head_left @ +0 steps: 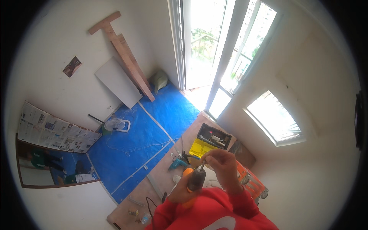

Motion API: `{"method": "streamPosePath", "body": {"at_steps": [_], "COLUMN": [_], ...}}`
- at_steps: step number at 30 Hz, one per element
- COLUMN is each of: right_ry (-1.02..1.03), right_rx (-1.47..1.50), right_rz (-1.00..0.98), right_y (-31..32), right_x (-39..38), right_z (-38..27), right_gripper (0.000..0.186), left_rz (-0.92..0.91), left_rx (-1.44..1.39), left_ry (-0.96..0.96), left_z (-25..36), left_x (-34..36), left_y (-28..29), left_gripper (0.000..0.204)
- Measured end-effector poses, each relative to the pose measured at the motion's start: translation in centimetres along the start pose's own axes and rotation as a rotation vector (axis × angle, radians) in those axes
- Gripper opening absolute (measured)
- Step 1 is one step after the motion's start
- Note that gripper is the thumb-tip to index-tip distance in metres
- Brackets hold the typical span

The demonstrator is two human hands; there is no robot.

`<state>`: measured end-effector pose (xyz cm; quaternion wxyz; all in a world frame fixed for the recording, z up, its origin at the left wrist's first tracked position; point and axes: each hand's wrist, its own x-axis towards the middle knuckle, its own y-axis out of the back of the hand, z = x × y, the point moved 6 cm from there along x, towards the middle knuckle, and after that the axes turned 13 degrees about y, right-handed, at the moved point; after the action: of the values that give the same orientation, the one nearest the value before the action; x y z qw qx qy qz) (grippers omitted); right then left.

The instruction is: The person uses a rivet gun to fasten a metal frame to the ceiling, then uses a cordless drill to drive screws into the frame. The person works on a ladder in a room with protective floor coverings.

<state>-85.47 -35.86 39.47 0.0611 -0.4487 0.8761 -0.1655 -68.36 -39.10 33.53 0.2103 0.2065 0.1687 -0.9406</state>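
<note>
My left hand (178, 193) is wrapped round an orange and black power drill (197, 179) held in front of my red top, its chuck pointing up and away from me. At the tip of the chuck, my right hand (224, 165) pinches a thin metal bit (202, 166) between thumb and fingers. Whether the bit is seated in the chuck I cannot tell. Just beyond my hands a teal power tool (177, 164) lies on a brownish board (157, 177). Behind it stands a black toolbox (214, 135) with tools inside, beside a yellow tray or lid (201, 148).
An orange metal frame with wheels (253, 184) stands close on my right. Blue sheeting (132, 153) covers the floor, with a white fan (114, 125) and loose cord on it. Wooden boards (128, 57) lean on the far wall. Through an opening at left, people show.
</note>
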Motion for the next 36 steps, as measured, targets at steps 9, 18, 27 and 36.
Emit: {"method": "streamPosePath", "body": {"at_steps": [9, 18, 27, 36], "right_ry": [0.009, 0.134, 0.268, 0.679], "right_rx": [-0.12, -0.246, -0.045, 0.034], "right_rz": [-0.133, -0.294, -0.397, -0.476], "right_y": [-7.0, -8.6, -7.9, -1.4], "right_x": [-5.3, -4.6, 1.0, 8.8], "right_z": [-2.5, -7.9, -15.7, -19.2], "right_gripper": [0.011, 0.026, 0.024, 0.105], "left_rz": [0.024, 0.329, 0.439, 1.035], "left_rx": [0.062, 0.008, 0.308, 1.288], "left_ry": [-0.089, -0.291, -0.426, -0.814], "left_z": [-0.7, 3.0, 14.0, 22.1], "left_x": [-8.2, -6.5, 0.2, 2.5], "left_y": [2.6, -0.6, -3.0, -4.4], "left_gripper": [0.054, 0.04, 0.038, 0.036]}}
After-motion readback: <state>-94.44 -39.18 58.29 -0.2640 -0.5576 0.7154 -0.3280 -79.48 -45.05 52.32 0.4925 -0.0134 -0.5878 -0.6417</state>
